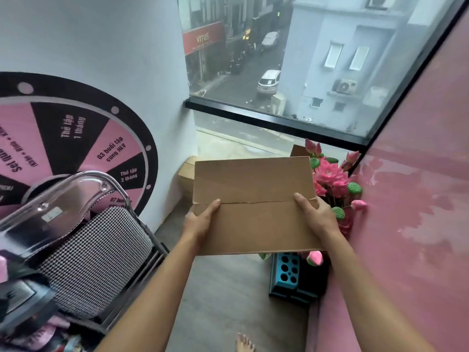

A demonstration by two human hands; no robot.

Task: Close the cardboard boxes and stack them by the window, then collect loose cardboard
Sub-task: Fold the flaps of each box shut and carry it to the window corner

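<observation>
While both hands carried it out in front of the body, the closed cardboard box (pixel 253 204) hung in the air above the grey floor (pixel 228 288), short of the window (pixel 291 72). The left hand (pixel 198 222) gripped its left edge, thumb laid along the top beside the flap seam; the right hand (pixel 317 217) gripped the right edge the same way, fingers curled under and out of sight. Held level at arm's length, the box seemed light. Its corrugated walls looked stiff, yet the two top flaps only met and showed no tape, so they would likely give if pressed. Taking it by the side edges or from beneath seemed the safest hold.

Below the glass, in the corner, lay another cardboard box (pixel 186 174), and a brown corner of a further one (pixel 299 149) showed behind the carried box. Pink artificial lotus flowers (pixel 330 176) stood just beside the landing spot against the pink wall (pixel 418 199), and a blue block with round holes (pixel 286 270) sat on the floor. A chair with a houndstooth seat (pixel 96 257) crowded the left side, before a prize wheel (pixel 71 138) on the white wall.
</observation>
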